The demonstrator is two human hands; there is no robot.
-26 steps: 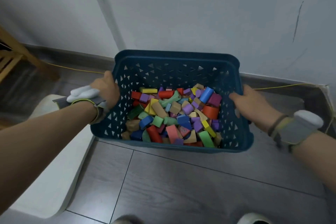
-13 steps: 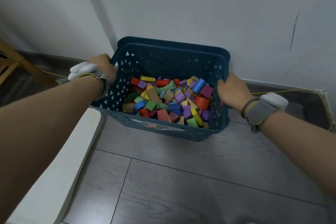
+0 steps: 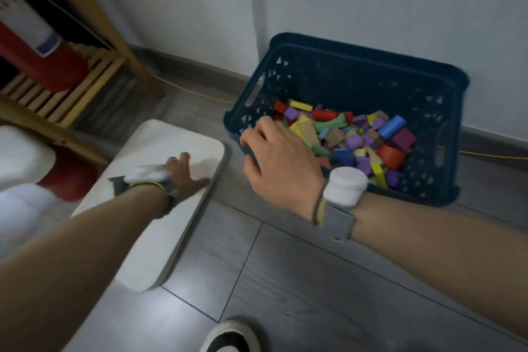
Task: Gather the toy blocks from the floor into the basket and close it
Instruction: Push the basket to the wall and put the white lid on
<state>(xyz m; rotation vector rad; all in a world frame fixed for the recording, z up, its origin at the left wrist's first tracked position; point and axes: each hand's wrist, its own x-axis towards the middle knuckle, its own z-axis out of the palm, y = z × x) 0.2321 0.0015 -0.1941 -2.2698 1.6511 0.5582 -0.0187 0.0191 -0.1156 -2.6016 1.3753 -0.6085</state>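
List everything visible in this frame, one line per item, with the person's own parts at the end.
basket: one, dark blue, on floor against wall, open
toy blocks: many, mixed colours, inside basket
lid: one, white, flat on floor left of basket
wooden shelf: one, light wood, upper left
red cylinder: one, on shelf
yellow cable: one, along skirting
shoe: one, white, bottom edge
left hand: spread on lid
right hand: over basket's near-left corner, grip unclear
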